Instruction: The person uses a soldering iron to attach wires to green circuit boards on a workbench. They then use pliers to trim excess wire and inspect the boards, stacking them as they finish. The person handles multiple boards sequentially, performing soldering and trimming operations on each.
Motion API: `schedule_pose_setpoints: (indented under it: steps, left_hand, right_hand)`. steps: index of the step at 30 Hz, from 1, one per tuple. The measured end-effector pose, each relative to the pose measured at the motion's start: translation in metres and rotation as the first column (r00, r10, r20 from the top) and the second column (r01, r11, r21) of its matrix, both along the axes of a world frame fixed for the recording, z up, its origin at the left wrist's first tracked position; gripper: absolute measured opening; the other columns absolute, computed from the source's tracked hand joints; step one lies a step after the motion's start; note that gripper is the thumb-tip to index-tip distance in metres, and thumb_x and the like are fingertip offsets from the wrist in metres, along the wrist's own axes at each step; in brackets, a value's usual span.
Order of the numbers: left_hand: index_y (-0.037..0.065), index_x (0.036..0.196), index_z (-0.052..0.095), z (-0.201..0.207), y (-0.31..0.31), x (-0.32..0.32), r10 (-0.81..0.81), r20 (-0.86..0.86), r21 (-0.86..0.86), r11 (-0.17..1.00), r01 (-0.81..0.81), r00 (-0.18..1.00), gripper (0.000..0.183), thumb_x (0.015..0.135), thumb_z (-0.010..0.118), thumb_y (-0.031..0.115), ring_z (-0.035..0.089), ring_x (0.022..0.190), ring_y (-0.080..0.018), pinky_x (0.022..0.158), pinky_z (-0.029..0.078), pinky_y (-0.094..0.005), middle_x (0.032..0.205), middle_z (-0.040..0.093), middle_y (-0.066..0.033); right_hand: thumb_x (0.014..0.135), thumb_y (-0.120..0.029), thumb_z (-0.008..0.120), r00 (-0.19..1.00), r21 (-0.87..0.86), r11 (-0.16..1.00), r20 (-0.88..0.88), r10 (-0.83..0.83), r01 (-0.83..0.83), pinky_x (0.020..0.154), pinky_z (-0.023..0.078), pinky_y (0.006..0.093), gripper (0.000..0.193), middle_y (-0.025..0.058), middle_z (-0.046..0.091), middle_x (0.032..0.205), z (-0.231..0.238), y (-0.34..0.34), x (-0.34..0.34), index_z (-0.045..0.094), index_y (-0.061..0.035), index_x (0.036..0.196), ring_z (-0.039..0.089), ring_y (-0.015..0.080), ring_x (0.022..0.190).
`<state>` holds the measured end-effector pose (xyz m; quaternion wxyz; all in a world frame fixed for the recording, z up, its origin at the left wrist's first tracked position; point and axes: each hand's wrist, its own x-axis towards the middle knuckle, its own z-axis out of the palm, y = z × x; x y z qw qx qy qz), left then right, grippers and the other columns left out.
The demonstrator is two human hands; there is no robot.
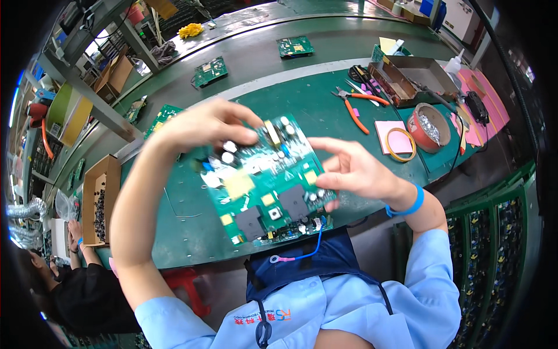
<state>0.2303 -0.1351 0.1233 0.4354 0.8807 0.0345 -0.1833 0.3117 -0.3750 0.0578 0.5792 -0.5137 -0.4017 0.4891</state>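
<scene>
A green circuit board is held up, tilted, over the near edge of the green bench. My left hand grips its far left side, thumb over the components. My right hand pinches the board's right edge, with some fingers underneath. White capacitors, yellow-topped parts and black blocks cover the board's face, a little smeared by motion. From its near edge hangs a blue wire ending in a ring terminal. Partly behind my left forearm lies another green board.
Orange-handled cutters, a pink notepad with a tape roll, a red solder-scrap pot and a brown tray stand at right. More boards lie on the line beyond. A co-worker sits at far left beside a cardboard box.
</scene>
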Motion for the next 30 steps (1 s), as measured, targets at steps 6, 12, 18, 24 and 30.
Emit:
schedule_pose_setpoints:
  steps: [6, 12, 18, 24, 30]
  left_hand:
    - [0.004, 0.091, 0.061, -0.062, -0.018, 0.011, -0.079, -0.138, -0.121, 0.991, 0.063, 0.987, 0.029, 0.073, 0.062, 0.026, 0.047, 0.057, -0.0035, 0.047, 0.039, -0.0184, 0.070, 0.058, 0.0014]
    - [0.002, 0.096, 0.057, -0.068, -0.026, 0.000, -0.019, 0.333, 0.234, 0.970, -0.063, 0.943, 0.031, 0.072, 0.060, 0.022, 0.054, 0.080, -0.0178, 0.071, 0.042, -0.0293, 0.087, 0.057, -0.0099]
    - [0.006, 0.101, 0.050, -0.059, -0.098, -0.057, -0.423, 0.572, 0.385, 0.895, 0.225, 0.703, 0.053, 0.061, 0.067, 0.037, 0.043, 0.101, -0.0318, 0.084, 0.034, -0.0430, 0.108, 0.045, -0.0159]
    - [0.014, 0.118, 0.039, -0.088, -0.111, -0.072, -0.574, 0.423, 0.662, 0.724, 0.194, 0.701, 0.060, 0.064, 0.060, 0.027, 0.039, 0.107, -0.0318, 0.082, 0.033, -0.0517, 0.117, 0.037, -0.0211]
    - [0.012, 0.121, 0.035, -0.095, -0.109, -0.078, -0.634, 0.450, 0.767, 0.635, 0.091, 0.628, 0.047, 0.074, 0.042, 0.018, 0.046, 0.100, -0.0302, 0.081, 0.037, -0.0466, 0.115, 0.041, -0.0219]
  right_hand:
    - [0.082, -0.006, 0.046, 1.000, -0.188, 0.982, -0.007, -0.026, 0.024, 0.047, 0.049, 0.0241, 0.065, 0.0117, 0.058, 0.069, -0.026, -0.027, -0.014, 0.002, -0.0004, 0.129, 0.060, 0.0177, 0.057]
    - [0.081, -0.008, 0.048, 0.942, -0.354, 0.935, 0.318, 0.105, 0.016, 0.046, 0.045, 0.0237, 0.068, 0.0083, 0.056, 0.061, -0.019, -0.033, -0.009, 0.001, -0.0022, 0.130, 0.056, 0.0130, 0.050]
    - [0.074, -0.009, 0.054, 0.473, -0.191, 0.977, 0.872, 0.127, 0.091, 0.047, 0.044, 0.0280, 0.044, 0.0090, 0.056, 0.058, 0.024, -0.041, 0.020, 0.039, -0.0034, 0.115, 0.055, 0.0202, 0.048]
    - [0.072, -0.014, 0.056, -0.101, 0.157, 0.956, 0.986, -0.136, 0.248, 0.050, 0.042, 0.0297, 0.030, 0.0109, 0.054, 0.060, 0.106, 0.029, 0.109, 0.053, -0.0029, 0.100, 0.052, 0.0185, 0.051]
    - [0.071, -0.020, 0.059, -0.244, 0.133, 0.921, 0.969, -0.042, 0.367, 0.070, 0.045, 0.0358, 0.033, 0.0162, 0.058, 0.083, 0.052, 0.132, 0.234, 0.054, -0.0033, 0.099, 0.056, 0.0280, 0.078]
